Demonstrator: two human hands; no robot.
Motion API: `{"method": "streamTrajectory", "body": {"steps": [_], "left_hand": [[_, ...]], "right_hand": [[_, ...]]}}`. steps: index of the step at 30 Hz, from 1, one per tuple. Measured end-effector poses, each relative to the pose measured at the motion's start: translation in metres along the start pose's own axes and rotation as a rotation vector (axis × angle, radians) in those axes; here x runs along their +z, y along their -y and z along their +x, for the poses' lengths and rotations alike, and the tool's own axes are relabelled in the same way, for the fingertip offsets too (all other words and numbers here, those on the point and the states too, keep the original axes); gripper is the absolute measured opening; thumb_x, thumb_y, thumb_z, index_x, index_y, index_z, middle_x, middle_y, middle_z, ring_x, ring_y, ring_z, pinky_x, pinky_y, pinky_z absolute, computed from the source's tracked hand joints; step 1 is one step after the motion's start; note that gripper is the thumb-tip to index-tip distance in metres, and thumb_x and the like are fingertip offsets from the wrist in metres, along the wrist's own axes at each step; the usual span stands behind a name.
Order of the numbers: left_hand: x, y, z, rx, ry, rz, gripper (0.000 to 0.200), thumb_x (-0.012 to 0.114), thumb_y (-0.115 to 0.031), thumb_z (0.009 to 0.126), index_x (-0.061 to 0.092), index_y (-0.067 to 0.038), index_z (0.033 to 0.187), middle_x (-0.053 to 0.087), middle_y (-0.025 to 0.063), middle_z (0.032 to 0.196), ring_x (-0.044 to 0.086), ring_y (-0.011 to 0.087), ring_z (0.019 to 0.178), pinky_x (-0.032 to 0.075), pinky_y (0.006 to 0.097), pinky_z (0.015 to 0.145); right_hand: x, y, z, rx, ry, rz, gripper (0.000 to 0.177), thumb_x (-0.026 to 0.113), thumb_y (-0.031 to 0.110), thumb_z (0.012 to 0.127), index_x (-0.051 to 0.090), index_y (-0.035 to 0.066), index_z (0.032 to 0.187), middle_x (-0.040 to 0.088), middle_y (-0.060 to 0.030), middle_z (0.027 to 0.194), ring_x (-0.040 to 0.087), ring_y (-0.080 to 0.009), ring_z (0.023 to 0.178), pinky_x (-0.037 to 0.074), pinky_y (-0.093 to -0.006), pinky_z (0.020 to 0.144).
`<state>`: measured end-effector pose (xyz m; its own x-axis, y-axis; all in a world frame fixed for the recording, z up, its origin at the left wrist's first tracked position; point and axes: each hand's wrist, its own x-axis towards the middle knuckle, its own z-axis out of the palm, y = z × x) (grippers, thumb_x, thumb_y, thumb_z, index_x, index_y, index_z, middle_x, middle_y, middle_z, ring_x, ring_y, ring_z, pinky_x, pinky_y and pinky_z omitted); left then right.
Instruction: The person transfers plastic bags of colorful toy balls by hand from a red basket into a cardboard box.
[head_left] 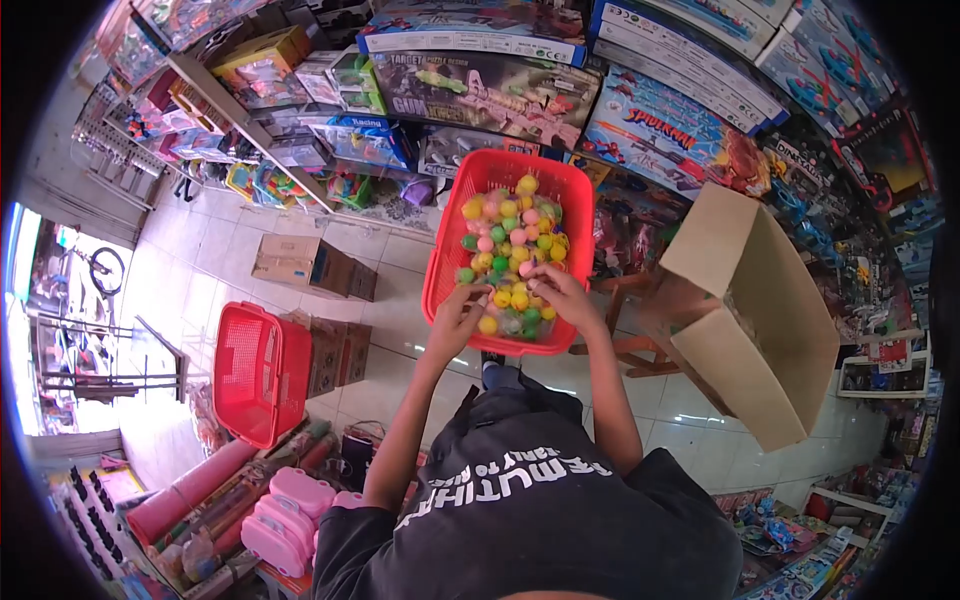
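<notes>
Many small yellow, green and pink balls [519, 237], in what looks like clear plastic bags, fill a red plastic basket [440, 262] in front of me. Over the near-left part of the balls is my left hand [461, 312], its fingers bent and pinched at the plastic. My right hand [560, 295] works close by on the right, with thumb and fingers closed on the same clear wrapping. Both hands are inside the basket's rim. Exactly where each fingertip grips is too small to make out.
At right a large open cardboard box [745, 340] stands beside a wooden stool [635, 350]. Another red basket [258, 375] and a closed carton [312, 265] are on the left floor. Boxed toys [490, 95] line the shelves ahead. Pink cases [285, 520] sit near-left.
</notes>
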<state>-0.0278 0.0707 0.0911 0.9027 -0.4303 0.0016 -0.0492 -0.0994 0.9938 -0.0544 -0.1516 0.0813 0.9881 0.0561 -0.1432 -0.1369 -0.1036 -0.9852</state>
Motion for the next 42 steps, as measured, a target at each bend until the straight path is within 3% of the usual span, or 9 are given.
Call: {"method": "streamTrajectory", "body": {"steps": [6, 8, 14, 21, 27, 32, 36, 38, 42], "left_hand": [[-0.005, 0.031, 0.076, 0.107, 0.046, 0.352, 0.033, 0.053, -0.009, 0.079, 0.049, 0.0, 0.11, 0.049, 0.0185, 0.111, 0.051, 0.0344, 0.102, 0.042, 0.0393, 0.086], [-0.004, 0.06, 0.099, 0.129, 0.087, 0.4, 0.039, 0.054, -0.01, 0.079, 0.045, 0.0, 0.115, 0.045, 0.0207, 0.117, 0.046, 0.037, 0.108, 0.039, 0.0402, 0.09], [0.005, 0.086, 0.146, 0.245, 0.111, 0.521, 0.048, 0.054, -0.008, 0.077, 0.038, 0.003, 0.121, 0.043, 0.0213, 0.121, 0.042, 0.0362, 0.115, 0.035, 0.0399, 0.095], [0.007, 0.091, 0.153, 0.189, 0.227, 0.45, 0.057, 0.053, -0.002, 0.074, 0.032, 0.002, 0.127, 0.041, 0.0247, 0.124, 0.041, 0.0381, 0.116, 0.035, 0.04, 0.096], [0.007, 0.102, 0.149, 0.14, 0.213, 0.357, 0.058, 0.052, -0.005, 0.078, 0.028, 0.001, 0.131, 0.039, 0.0245, 0.127, 0.041, 0.0352, 0.117, 0.035, 0.0379, 0.096], [0.011, 0.107, 0.147, 0.103, 0.193, 0.267, 0.054, 0.049, -0.007, 0.082, 0.029, -0.001, 0.131, 0.042, 0.021, 0.124, 0.045, 0.0304, 0.113, 0.038, 0.0349, 0.092], [0.007, 0.104, 0.139, -0.123, 0.222, 0.124, 0.051, 0.049, -0.011, 0.085, 0.029, -0.003, 0.131, 0.045, 0.0174, 0.119, 0.049, 0.0249, 0.105, 0.042, 0.033, 0.085], [0.01, 0.103, 0.136, -0.211, 0.246, 0.072, 0.048, 0.047, -0.014, 0.088, 0.029, -0.003, 0.131, 0.045, 0.0163, 0.119, 0.05, 0.0237, 0.104, 0.043, 0.0333, 0.083], [0.02, 0.08, 0.127, -0.507, 0.173, -0.298, 0.045, 0.043, -0.024, 0.092, 0.03, -0.005, 0.132, 0.047, 0.0116, 0.118, 0.051, 0.0207, 0.103, 0.044, 0.0339, 0.083]], "right_hand": [[0.007, -0.04, 0.071, 0.005, 0.014, -0.122, 0.026, 0.058, 0.02, 0.083, 0.054, 0.0, 0.099, 0.058, -0.0077, 0.092, 0.059, -0.0191, 0.083, 0.046, -0.0301, 0.071], [0.005, -0.063, 0.096, -0.262, -0.173, -0.521, 0.034, 0.06, 0.019, 0.08, 0.049, 0.002, 0.107, 0.057, -0.0127, 0.094, 0.059, -0.0289, 0.083, 0.047, -0.0359, 0.071], [0.003, -0.043, 0.143, 0.044, -0.399, -0.751, 0.056, 0.064, 0.017, 0.073, 0.037, 0.01, 0.122, 0.057, -0.0177, 0.095, 0.057, -0.0355, 0.089, 0.047, -0.043, 0.068], [0.003, -0.053, 0.164, 0.035, -0.286, -0.903, 0.058, 0.066, 0.024, 0.07, 0.036, 0.013, 0.119, 0.058, -0.0176, 0.092, 0.058, -0.0361, 0.084, 0.047, -0.0451, 0.065], [0.009, -0.059, 0.168, 0.051, -0.384, -0.814, 0.055, 0.067, 0.025, 0.069, 0.038, 0.011, 0.113, 0.059, -0.0177, 0.089, 0.058, -0.0376, 0.081, 0.046, -0.0463, 0.063], [0.004, -0.067, 0.159, -0.187, -0.403, -0.609, 0.049, 0.066, 0.021, 0.073, 0.038, 0.008, 0.11, 0.059, -0.0175, 0.09, 0.057, -0.0383, 0.086, 0.046, -0.0436, 0.066], [-0.005, -0.064, 0.139, -0.143, -0.337, -0.518, 0.045, 0.065, 0.02, 0.076, 0.037, 0.007, 0.11, 0.057, -0.0155, 0.095, 0.059, -0.0318, 0.087, 0.047, -0.0382, 0.069], [-0.013, -0.051, 0.127, -0.092, -0.194, -0.255, 0.045, 0.062, 0.017, 0.078, 0.036, 0.007, 0.113, 0.052, -0.0108, 0.107, 0.058, -0.022, 0.09, 0.047, -0.0328, 0.073], [-0.021, -0.036, 0.106, -0.014, -0.088, 0.266, 0.042, 0.06, 0.011, 0.077, 0.036, 0.006, 0.111, 0.045, -0.0067, 0.106, 0.053, -0.0189, 0.094, 0.047, -0.0312, 0.074]]}}
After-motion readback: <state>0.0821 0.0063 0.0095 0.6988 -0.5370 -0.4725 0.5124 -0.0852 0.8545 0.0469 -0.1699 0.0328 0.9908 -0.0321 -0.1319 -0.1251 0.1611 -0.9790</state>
